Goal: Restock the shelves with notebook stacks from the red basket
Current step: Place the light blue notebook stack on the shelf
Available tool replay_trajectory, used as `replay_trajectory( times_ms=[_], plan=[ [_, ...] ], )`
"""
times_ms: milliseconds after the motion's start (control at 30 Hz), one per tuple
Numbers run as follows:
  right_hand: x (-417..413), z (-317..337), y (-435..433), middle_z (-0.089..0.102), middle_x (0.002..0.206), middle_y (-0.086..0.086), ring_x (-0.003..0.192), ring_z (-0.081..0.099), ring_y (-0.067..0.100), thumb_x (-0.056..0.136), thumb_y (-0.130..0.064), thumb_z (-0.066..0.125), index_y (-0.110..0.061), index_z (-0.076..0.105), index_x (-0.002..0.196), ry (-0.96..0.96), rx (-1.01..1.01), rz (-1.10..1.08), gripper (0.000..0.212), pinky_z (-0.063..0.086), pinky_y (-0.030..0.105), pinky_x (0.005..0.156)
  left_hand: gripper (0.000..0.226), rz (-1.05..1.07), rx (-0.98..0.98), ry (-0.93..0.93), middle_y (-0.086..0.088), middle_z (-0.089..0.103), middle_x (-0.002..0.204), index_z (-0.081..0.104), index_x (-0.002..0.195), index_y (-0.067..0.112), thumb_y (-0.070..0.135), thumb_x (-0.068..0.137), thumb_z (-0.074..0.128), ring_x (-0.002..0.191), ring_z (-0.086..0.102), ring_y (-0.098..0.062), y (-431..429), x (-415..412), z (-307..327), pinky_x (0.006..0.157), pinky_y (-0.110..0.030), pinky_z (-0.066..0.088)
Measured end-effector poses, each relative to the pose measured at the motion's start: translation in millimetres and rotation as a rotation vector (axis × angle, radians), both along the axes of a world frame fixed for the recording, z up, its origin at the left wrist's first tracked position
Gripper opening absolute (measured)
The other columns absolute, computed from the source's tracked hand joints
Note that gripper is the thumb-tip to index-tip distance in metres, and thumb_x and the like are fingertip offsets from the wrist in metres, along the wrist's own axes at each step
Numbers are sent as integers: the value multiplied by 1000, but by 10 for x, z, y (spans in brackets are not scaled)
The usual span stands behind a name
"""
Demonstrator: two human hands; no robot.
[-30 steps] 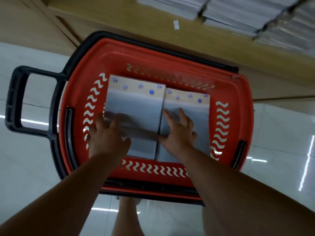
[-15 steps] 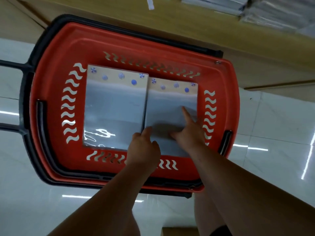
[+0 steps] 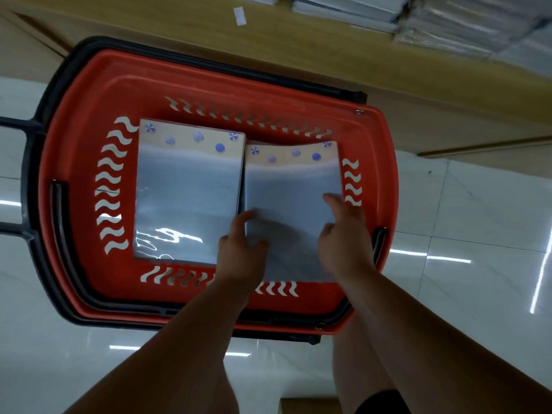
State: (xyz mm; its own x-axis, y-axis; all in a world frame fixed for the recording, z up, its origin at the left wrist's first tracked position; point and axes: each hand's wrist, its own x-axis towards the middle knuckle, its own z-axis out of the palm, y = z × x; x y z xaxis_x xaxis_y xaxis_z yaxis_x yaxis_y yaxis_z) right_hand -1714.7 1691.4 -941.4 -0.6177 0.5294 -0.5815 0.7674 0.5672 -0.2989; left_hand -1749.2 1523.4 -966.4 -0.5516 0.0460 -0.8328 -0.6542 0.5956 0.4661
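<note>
1. Head view: the red basket (image 3: 74, 162) sits on the pale tiled floor (image 3: 478, 210), with two notebook stacks lying flat in it side by side, touching along their long edges.
2. The left stack (image 3: 185, 189) lies untouched; its film wrap shines near the front edge.
3. The right stack (image 3: 292, 186) is in hand. Its far edge, the one with the blue dots, looks bowed or tipped, so I judge it to be just coming up off the basket bottom, though I cannot tell whether it has left it.
4. The left hand (image 3: 242, 252) has its grip on the stack's left edge, at the seam between the two stacks, thumb on the cover; the fingers are hidden, presumably tucked under.
5. The right hand (image 3: 343, 237) grips the stack's right edge, fingers spread over the cover by the basket wall.
6. Progress: both stacks are in the basket, so none of this load is shelved yet. The wooden shelf (image 3: 298, 46) beyond the basket already carries wrapped stacks (image 3: 466, 28) at upper right.
7. Left to do, as I judge it: lift this stack clear, set it on the shelf, then do the same with the left one.
8. In the way: the basket wall close on the right leaves little finger room, the left stack crowds the other side, and the black handle (image 3: 18, 174) juts out to the left. A small white tag (image 3: 240, 15) is stuck on the shelf.
</note>
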Motion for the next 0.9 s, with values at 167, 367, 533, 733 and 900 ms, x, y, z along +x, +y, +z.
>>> replay_trajectory(
  times_ms=[167,367,533,733,900],
  plan=[
    [29,320,-30,46,147,1,126,56,21,103,-8,47,-32,43,150,59,-56,-104,54,56,40,98,72,-6,171,10,7,45,132,41,136,53,-7,96,43,113,53,-18,-102,-47,262,88,-35,58],
    [109,681,-601,43,147,0,135,43,12,103,-7,49,-32,40,152,245,-28,-185,56,43,36,111,78,-25,257,111,7,45,139,39,129,62,-8,97,44,124,50,-20,-562,-245,579,96,-44,57],
    [-184,382,-1096,43,136,-10,110,45,-15,105,-11,49,-37,30,156,286,-156,-211,60,40,3,88,88,-63,102,192,0,43,149,27,142,66,-7,95,45,132,49,-28,-1082,-574,430,99,-55,54],
    [-543,-341,-1431,47,148,3,121,50,6,98,-4,57,-34,12,162,172,-305,-201,84,48,25,94,89,-254,-147,290,-9,41,154,16,155,51,-3,95,54,137,45,-34,-1470,-898,141,101,-42,47],
    [-600,-516,-1417,48,139,9,122,56,22,91,-16,71,-36,14,160,190,-247,-175,92,54,42,100,75,-409,-334,296,-15,37,145,25,148,46,29,91,70,131,46,-44,-1419,-973,43,104,-55,46]
  ],
)
